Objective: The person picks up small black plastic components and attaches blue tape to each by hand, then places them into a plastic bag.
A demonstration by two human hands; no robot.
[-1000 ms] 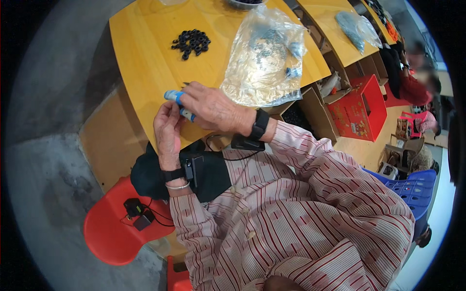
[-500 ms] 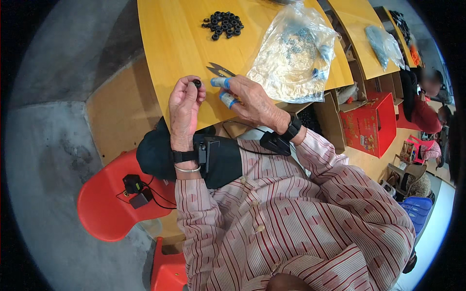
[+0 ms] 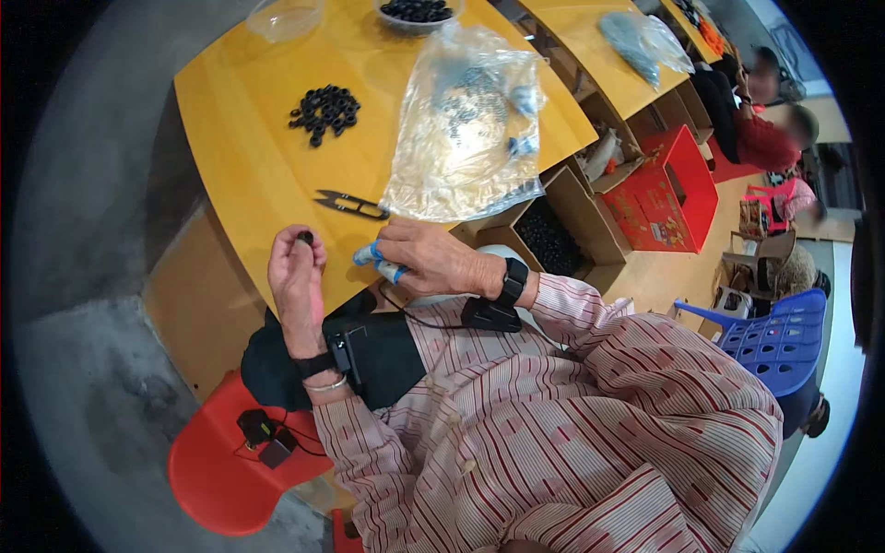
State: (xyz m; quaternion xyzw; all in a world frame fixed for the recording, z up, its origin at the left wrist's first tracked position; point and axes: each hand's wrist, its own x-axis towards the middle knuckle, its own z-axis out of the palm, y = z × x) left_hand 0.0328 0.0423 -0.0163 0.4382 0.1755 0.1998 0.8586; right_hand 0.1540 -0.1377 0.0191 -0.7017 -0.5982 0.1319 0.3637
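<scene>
My left hand (image 3: 298, 274) is at the near table edge, thumb and fingers closed on a small black ring (image 3: 305, 238). To its right is my right hand (image 3: 433, 258), with blue wrapping on the thumb and one finger. Its fingers curl inward with the wrapped tips close together; anything between them is too small or hidden to see. The two hands are apart. Black thread snips (image 3: 352, 204) lie just beyond them on the table. Farther back is a loose pile of small black rings (image 3: 324, 114). A clear plastic bag (image 3: 433, 180) with small pieces inside lies beyond my right hand.
The yellow table (image 3: 241, 138) carries a bowl of black parts (image 3: 417, 23) and a clear plastic tub (image 3: 284, 18) at the back. Right of it stand a cardboard box of black pieces (image 3: 595, 235) and a red box (image 3: 659, 198). A red chair (image 3: 217, 470) is at my left.
The view has shifted, showing more of the table's far side. My right hand has drawn back slightly from the snips, its wrapped fingertips closer together. My left hand still holds the ring.
</scene>
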